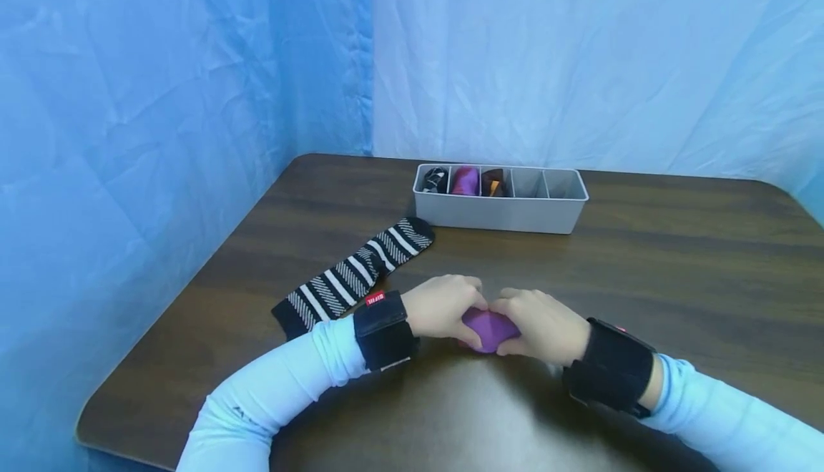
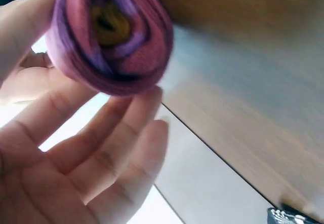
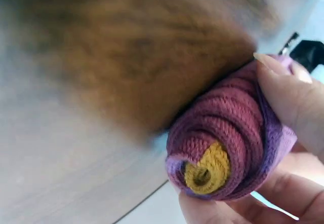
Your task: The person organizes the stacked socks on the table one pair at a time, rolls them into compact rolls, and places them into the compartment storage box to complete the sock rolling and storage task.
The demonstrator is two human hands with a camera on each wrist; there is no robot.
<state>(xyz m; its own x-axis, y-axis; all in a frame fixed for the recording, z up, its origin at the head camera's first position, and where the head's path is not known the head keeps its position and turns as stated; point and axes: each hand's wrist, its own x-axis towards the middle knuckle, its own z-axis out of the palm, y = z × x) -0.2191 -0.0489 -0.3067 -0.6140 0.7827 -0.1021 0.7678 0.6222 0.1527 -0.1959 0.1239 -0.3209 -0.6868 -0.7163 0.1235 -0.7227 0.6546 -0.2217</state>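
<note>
Between both hands is a rolled-up purple sock (image 1: 491, 330), low over the table. My left hand (image 1: 445, 307) grips its left side with thumb and fingers; my right hand (image 1: 543, 329) pinches the right side. The left wrist view shows one end of the sock roll (image 2: 157, 41), with pink-purple layers coiled round a mustard core. From the right wrist view, the other end of the roll (image 3: 230, 115) shows stepped coils and a yellow knit centre. A black sock with white stripes (image 1: 360, 272) lies flat, just beyond my left forearm.
At the back of the brown table (image 1: 676, 264) stands a grey divided box (image 1: 496, 213). Its left compartments hold a black-and-white bundle (image 1: 435, 179), a purple roll (image 1: 466, 181) and a dark brown bundle with orange (image 1: 493, 183). Blue sheets (image 1: 193, 100) hang behind and left.
</note>
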